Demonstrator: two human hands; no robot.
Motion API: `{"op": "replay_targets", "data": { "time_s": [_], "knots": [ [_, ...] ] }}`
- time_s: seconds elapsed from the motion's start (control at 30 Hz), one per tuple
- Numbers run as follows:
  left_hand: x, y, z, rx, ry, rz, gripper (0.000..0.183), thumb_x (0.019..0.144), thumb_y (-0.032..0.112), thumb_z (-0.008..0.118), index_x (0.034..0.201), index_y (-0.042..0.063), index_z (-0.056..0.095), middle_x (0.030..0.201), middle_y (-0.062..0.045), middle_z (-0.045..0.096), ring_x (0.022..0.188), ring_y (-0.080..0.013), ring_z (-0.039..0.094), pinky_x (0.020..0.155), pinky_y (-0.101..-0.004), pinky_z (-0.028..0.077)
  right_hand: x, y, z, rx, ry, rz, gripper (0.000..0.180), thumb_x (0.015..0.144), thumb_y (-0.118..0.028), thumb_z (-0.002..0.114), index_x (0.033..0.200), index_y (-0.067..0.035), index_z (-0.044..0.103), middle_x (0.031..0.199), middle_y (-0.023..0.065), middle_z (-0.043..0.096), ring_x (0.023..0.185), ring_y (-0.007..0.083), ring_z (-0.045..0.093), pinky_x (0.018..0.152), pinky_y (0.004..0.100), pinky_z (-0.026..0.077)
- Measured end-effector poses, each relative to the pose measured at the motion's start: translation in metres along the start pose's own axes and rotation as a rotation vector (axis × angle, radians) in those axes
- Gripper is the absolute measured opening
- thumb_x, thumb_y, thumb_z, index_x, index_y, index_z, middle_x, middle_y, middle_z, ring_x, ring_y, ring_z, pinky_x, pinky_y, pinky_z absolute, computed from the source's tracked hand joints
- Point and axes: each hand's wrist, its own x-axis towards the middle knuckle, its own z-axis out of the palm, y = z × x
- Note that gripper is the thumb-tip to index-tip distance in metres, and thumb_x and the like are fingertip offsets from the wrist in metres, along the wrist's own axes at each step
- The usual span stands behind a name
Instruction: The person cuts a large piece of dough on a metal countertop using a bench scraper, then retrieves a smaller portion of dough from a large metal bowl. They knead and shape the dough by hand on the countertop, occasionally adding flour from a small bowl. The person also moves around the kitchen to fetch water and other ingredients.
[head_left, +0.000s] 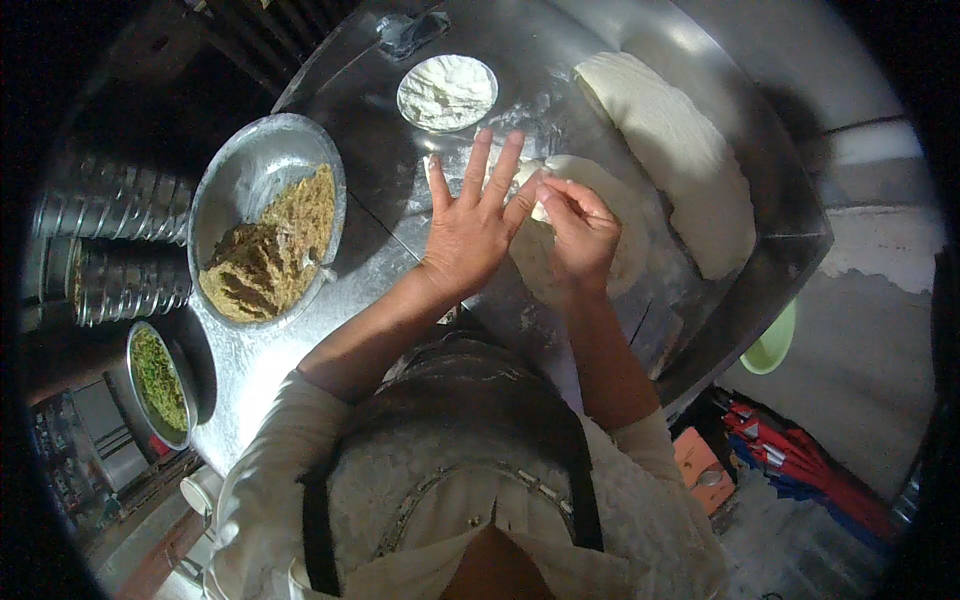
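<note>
My left hand (472, 232) is spread with its fingers apart, above the floured steel worktop. Beside it, my right hand (581, 232) has its fingertips pinched together at the left hand's index finger. Below and between the hands lie small pale dough pieces (529, 169), partly hidden by the fingers. A flat, round sheet of dough (626, 202) lies under my right hand. To the right rests a long, thick slab of dough (675, 150). Beyond my left hand stands a round dish of white flour (448, 91). Whether my right fingertips hold any dough is not clear.
A large metal bowl (337, 172) with a crumbly yellow-brown filling stands at the left. Below it is a smaller bowl (191, 420) of chopped greens. Stacked metal steamers or racks (127, 281) stand farther left. A raised steel edge (795, 180) bounds the worktop at the right.
</note>
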Motion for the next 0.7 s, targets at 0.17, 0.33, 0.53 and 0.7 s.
{"op": "replay_targets", "data": {
  "time_s": [0.17, 0.33, 0.53, 0.7],
  "knots": [
    [-0.002, -0.004, -0.007, -0.261, -0.156, -0.114, 0.091, 0.067, 0.018, 0.075, 0.144, 0.024, 0.026, 0.153, -0.015, 0.008, 0.138, -0.0400, 0.014, 0.099, -0.0667, 0.023, -0.001, -0.012, 0.001, -0.061, -0.137, 0.067, 0.012, 0.081, 0.003, 0.064, 0.092, 0.004, 0.065, 0.089, 0.0068, 0.066, 0.082, 0.0107, 0.061, 0.076, 0.0231, 0.049],
    [-0.001, -0.013, -0.013, -1.045, -0.207, -0.146, 0.110, 0.061, 0.009, 0.080, 0.147, 0.015, 0.012, 0.151, -0.022, 0.005, 0.138, -0.0415, 0.013, 0.106, -0.0474, 0.025, -0.006, -0.020, 0.004, 0.061, -0.215, 0.157, 0.020, 0.081, 0.003, 0.064, 0.101, 0.003, 0.060, 0.095, 0.0063, 0.064, 0.089, 0.0101, 0.058, 0.081, 0.0241, 0.046],
    [-0.005, -0.019, -0.001, -1.015, -0.216, -0.072, 0.116, 0.060, 0.008, 0.080, 0.147, 0.011, 0.004, 0.150, -0.024, 0.003, 0.138, -0.0411, 0.010, 0.108, -0.0449, 0.025, -0.013, -0.019, 0.009, -0.025, -0.341, 0.172, 0.014, 0.083, -0.002, 0.064, 0.095, 0.001, 0.058, 0.093, 0.0042, 0.062, 0.086, 0.0094, 0.058, 0.078, 0.0248, 0.047],
    [-0.011, -0.042, 0.008, -1.062, -0.299, -0.101, 0.115, 0.063, 0.010, 0.079, 0.148, 0.013, 0.001, 0.152, -0.018, 0.001, 0.139, -0.0380, 0.012, 0.103, -0.0475, 0.033, -0.009, -0.030, -0.033, -0.254, -0.518, 0.338, 0.020, 0.076, -0.009, 0.069, 0.093, -0.003, 0.063, 0.099, 0.0050, 0.063, 0.086, 0.0122, 0.059, 0.079, 0.0270, 0.047]
  ]
}}
